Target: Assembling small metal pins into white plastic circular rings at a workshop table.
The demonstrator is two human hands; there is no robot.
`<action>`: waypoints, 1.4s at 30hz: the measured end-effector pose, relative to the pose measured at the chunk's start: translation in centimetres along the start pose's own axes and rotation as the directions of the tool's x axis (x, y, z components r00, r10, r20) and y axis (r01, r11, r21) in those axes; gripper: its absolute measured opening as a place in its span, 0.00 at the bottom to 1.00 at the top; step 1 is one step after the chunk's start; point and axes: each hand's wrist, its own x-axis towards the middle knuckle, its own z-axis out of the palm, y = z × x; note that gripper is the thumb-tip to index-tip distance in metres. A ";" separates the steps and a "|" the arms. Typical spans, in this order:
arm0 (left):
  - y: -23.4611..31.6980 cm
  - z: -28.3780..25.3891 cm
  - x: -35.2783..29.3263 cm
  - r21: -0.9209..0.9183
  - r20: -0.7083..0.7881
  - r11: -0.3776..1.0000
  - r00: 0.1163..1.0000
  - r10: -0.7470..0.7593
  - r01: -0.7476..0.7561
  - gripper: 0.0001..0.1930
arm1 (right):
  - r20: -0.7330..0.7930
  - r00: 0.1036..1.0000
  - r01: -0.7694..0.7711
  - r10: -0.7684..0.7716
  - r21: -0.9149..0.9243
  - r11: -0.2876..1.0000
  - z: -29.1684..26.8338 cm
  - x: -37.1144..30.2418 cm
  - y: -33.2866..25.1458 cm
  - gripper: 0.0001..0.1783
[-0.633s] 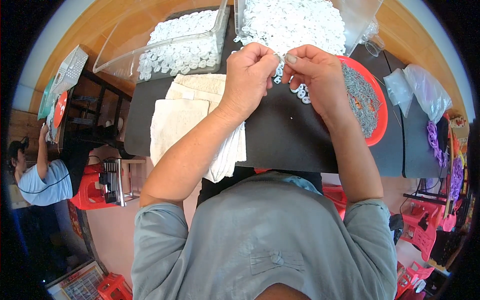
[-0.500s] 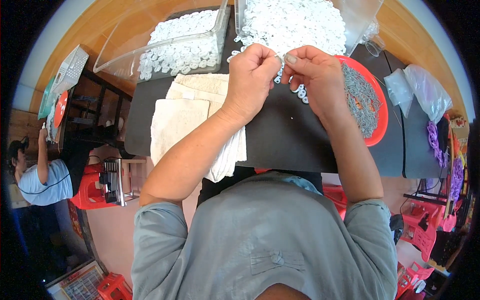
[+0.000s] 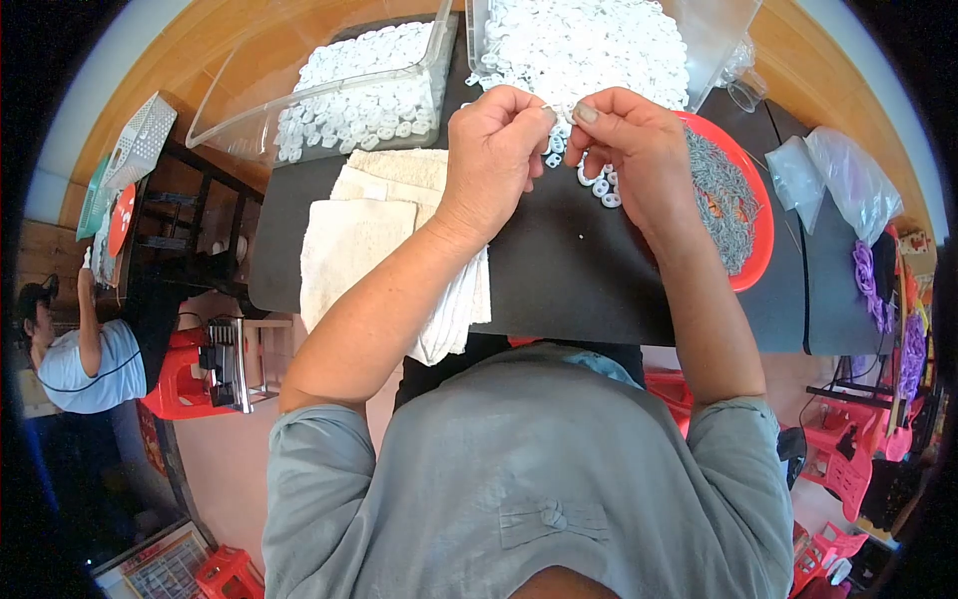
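Both my hands are raised close together over the front of a heap of small white plastic pieces (image 3: pixel 589 50), each with holes through it. Thumb and forefinger of my left hand (image 3: pixel 495 150) are pinched together, and so are those of my right hand (image 3: pixel 639 150). Whatever sits between the fingertips is too small and too pale against the white heap to make out. Several loose white pieces (image 3: pixel 602 190) lie on the dark table beneath my right hand. Right beside that hand is a red basin (image 3: pixel 763 235) full of small grey screw-like parts (image 3: pixel 720 190).
A clear plastic bin (image 3: pixel 441 90) of similar white pieces stands at the back left. Folded cream towels (image 3: pixel 357 240) lie on the table (image 3: pixel 579 290) by my left forearm. Clear plastic bags (image 3: pixel 853 180) are at the right. Another person (image 3: pixel 95 359) works at a far-left table.
My hands have drawn slightly apart, the left a little leftward and the right a little rightward. More loose white pieces show between them. The other person's arm has shifted slightly.
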 end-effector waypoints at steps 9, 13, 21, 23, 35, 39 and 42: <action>0.0 -0.1 0.0 -0.007 0.011 1.000 1.000 0.012 -0.012 0.08 | -0.013 1.000 0.000 0.000 -0.006 1.000 0.2 -0.1 -0.2 0.10; 0.1 -0.1 0.0 -0.001 0.010 1.000 1.000 0.014 -0.014 0.08 | -0.001 1.000 -0.005 0.005 -0.033 0.999 0.1 -0.1 -0.2 0.10; -0.4 0.0 0.0 0.039 0.005 0.998 0.998 0.057 -0.057 0.07 | -0.008 1.000 0.011 -0.012 -0.119 0.993 0.6 -0.1 0.2 0.10; -0.3 -0.1 0.0 0.039 0.010 0.998 0.999 0.053 -0.053 0.08 | -0.011 1.000 0.020 -0.022 -0.140 0.990 0.7 -0.3 -0.1 0.10; 0.1 -0.3 0.2 -0.005 0.013 1.000 1.000 0.001 -0.001 0.08 | 0.013 1.000 -0.001 0.001 -0.023 1.000 -0.2 0.2 -0.3 0.11; 0.3 -0.2 0.1 -0.017 0.012 1.000 1.000 -0.012 0.013 0.08 | 0.033 0.999 -0.002 0.003 -0.034 0.999 0.0 0.1 -0.5 0.11; 0.2 -0.2 0.2 -0.010 0.022 1.000 1.000 -0.015 0.016 0.07 | 0.042 0.999 0.008 -0.006 -0.043 0.999 -0.1 0.0 -0.4 0.10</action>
